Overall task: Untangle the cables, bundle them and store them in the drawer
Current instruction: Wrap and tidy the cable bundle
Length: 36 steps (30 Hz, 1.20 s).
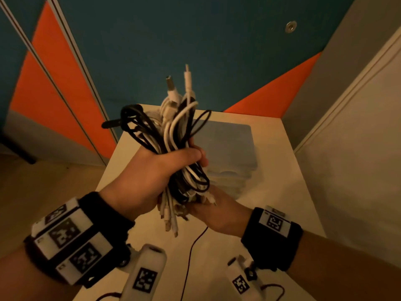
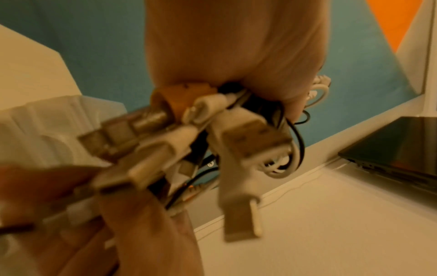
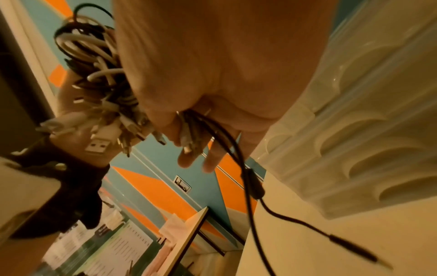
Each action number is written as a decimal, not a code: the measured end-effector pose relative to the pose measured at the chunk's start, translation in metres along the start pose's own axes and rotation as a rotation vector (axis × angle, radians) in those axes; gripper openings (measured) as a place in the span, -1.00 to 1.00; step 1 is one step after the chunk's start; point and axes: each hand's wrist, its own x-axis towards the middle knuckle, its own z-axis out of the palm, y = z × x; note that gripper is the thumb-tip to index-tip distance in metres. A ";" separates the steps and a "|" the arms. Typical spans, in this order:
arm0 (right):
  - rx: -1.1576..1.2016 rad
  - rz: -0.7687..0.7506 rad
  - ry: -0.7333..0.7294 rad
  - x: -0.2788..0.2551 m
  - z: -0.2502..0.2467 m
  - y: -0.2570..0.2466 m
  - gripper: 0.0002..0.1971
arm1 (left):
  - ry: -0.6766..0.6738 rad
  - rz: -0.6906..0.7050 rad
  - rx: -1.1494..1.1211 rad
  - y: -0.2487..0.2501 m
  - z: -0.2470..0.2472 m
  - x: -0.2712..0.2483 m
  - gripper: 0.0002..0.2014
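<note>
Cables (image 1: 173, 131): left hand (image 1: 147, 181) grips, right hand (image 1: 219, 211) pinches ends.

Cable bundle (image 1: 173, 135) above table (image 1: 282, 213); left hand (image 1: 152, 181) round middle, right hand (image 1: 219, 213) at lower ends; drawer unit (image 1: 234, 144) behind.

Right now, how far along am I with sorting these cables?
Done: everything is gathered into one looped black-and-white cable bundle. In hand: the left hand grips its middle, the right hand holds the connector ends below. Left: securing it and putting it in the drawer unit, whose drawers look shut.
</note>
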 end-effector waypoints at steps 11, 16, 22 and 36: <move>-0.017 0.189 -0.128 -0.016 -0.013 0.020 -0.86 | 0.019 0.006 -0.108 0.016 -0.023 0.000 -0.87; 0.113 0.224 0.083 -0.025 -0.033 0.016 -0.87 | 0.038 0.004 0.137 0.024 -0.034 -0.004 -0.88; 0.401 0.140 0.203 -0.022 -0.051 -0.029 -0.76 | -0.023 -0.018 0.625 0.011 -0.017 -0.019 -0.74; 0.312 -0.015 0.235 -0.010 -0.018 -0.068 -0.66 | -0.062 0.148 0.566 0.001 0.013 -0.016 -0.65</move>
